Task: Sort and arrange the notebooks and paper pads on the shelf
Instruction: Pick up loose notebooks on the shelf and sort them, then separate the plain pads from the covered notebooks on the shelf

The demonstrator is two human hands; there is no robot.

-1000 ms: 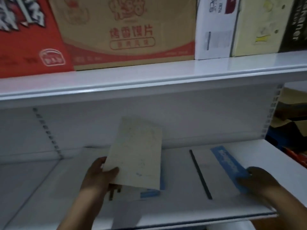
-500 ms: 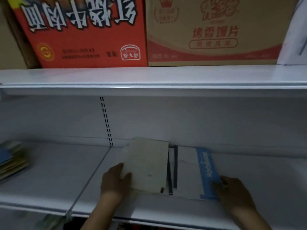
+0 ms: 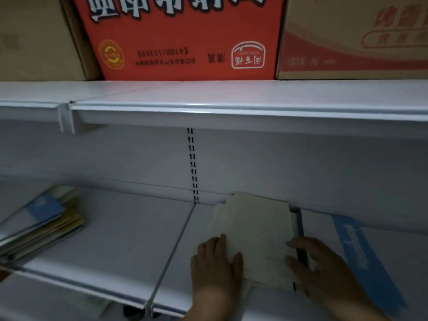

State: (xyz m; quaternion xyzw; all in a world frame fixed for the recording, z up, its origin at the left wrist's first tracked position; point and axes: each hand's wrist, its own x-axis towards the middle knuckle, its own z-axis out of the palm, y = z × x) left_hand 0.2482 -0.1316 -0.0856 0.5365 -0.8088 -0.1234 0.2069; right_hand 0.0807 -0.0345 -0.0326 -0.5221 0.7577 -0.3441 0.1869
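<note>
1. Left hand lies flat on the shelf, near its front edge. The fingers are straight and released, and the thumb rests on the left edge of the beige pad.
2. Right hand is on the other side. Its fingers are stretched out and loose, with the tips touching the pad's right edge. Nothing is clasped in either hand.
3. The beige pad lies flat between the two hands. It sits on top of other books, and its far end almost reaches the back wall.
4. A black spine peeks out just beside the pad's right edge, partly under the right hand.
5. To the right, touching that spine, lies a white notebook with a blue band, flat on the same shelf.
6. Well apart on the far left, a loose stack of notebooks lies askew, with a blue-and-white cover on top.
7. At the back, a slotted upright runs up the white wall.
8. On the upper shelf, a red box stands upside down between two brown boxes.
</note>
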